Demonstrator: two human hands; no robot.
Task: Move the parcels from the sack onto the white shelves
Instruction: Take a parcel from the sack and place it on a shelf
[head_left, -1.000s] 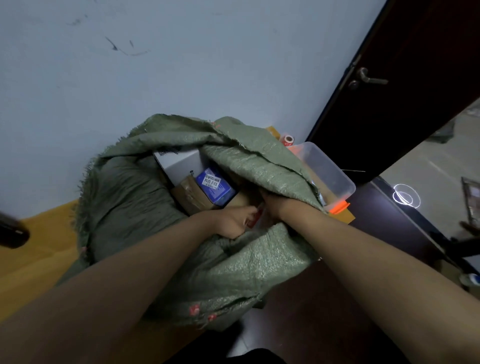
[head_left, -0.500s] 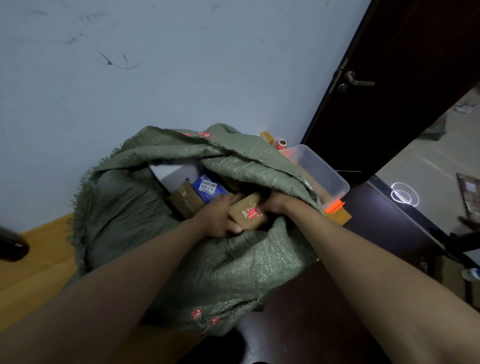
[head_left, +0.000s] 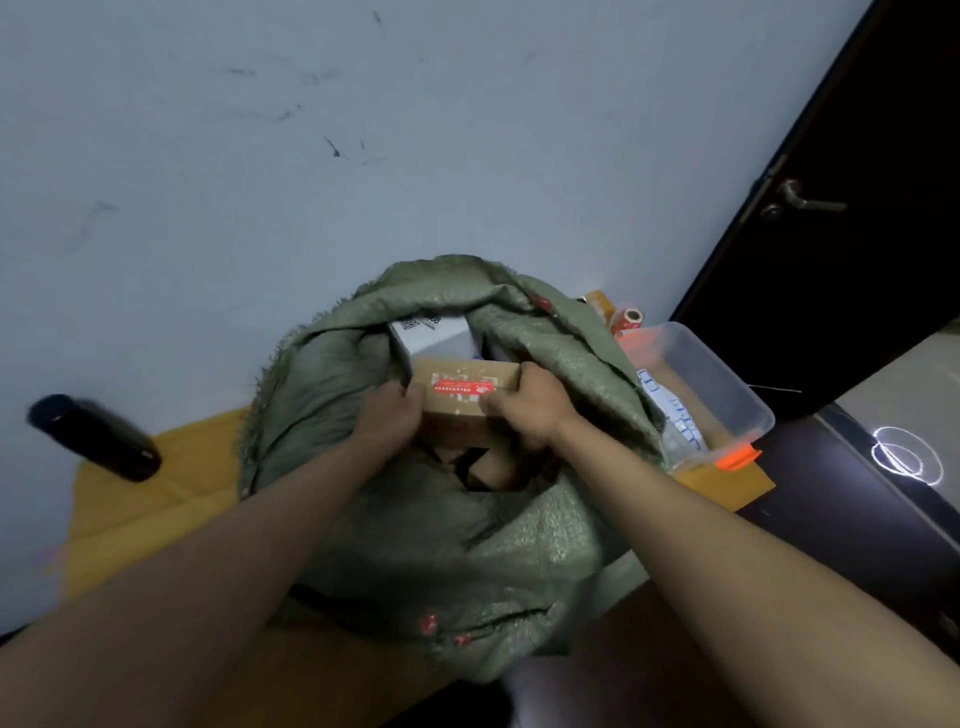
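Here the left hand (head_left: 390, 415) and right hand (head_left: 531, 402) are gripping the box (head_left: 464, 395) by its ends, which risks snagging on the sack (head_left: 457, 545) rim and slipping free.

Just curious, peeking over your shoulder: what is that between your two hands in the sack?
In the head view, a brown cardboard parcel with a red label sits between the left hand and right hand, both gripping its ends above the green sack.

Open mouth of the green woven sack (head_left: 441, 525), filled by a brown carton (head_left: 465, 392) and a white box (head_left: 434, 338) behind it. Sack folds crowd both sides; a clear plastic bin (head_left: 727, 395) stands just right, the wall (head_left: 363, 130) close behind.
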